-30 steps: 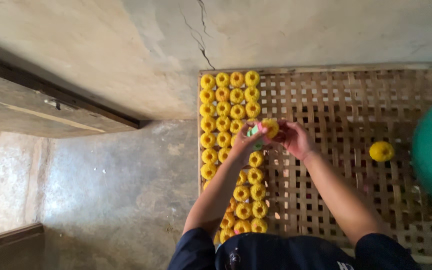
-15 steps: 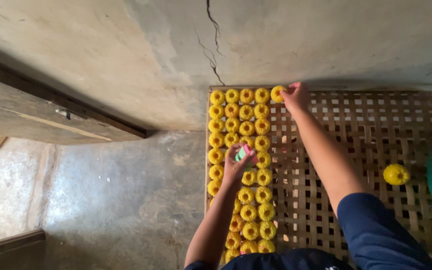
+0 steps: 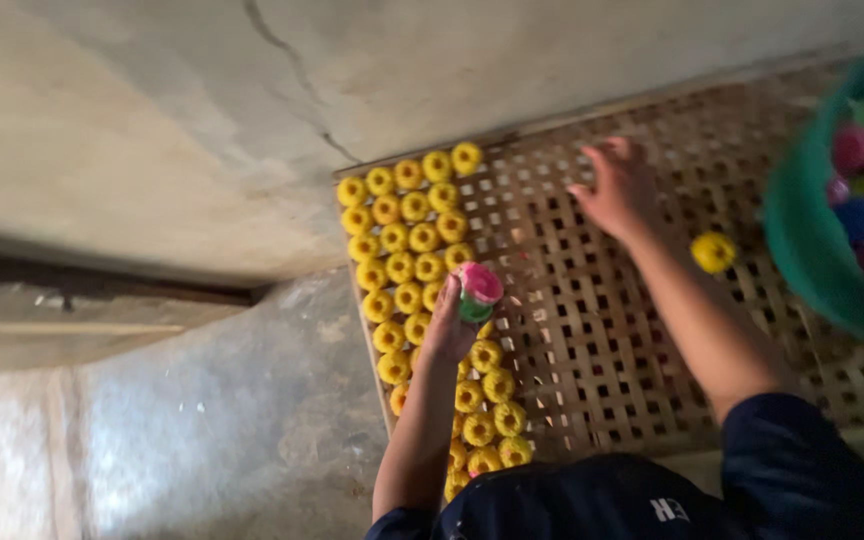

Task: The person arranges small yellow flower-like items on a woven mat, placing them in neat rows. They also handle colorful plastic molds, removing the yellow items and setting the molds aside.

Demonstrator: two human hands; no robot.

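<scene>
My left hand [image 3: 449, 325] holds a small pink and green cup-like piece [image 3: 477, 291] above rows of yellow round pieces [image 3: 414, 237] laid on a woven lattice mat [image 3: 592, 330]. My right hand [image 3: 617, 187] hovers over bare lattice to the right of the rows, fingers apart, with nothing in it. A single yellow piece [image 3: 713, 251] lies on the mat to the right of that hand.
A green basin [image 3: 812, 240] with pink, blue and yellow pieces sits at the right edge. A cracked plaster wall [image 3: 282, 110] runs along the mat's far side. Grey concrete floor [image 3: 212, 420] lies to the left.
My right hand has left the top of the yellow rows and moved right over bare lattice, without the yellow piece. The view has swung, bringing the green basin in at the right.
</scene>
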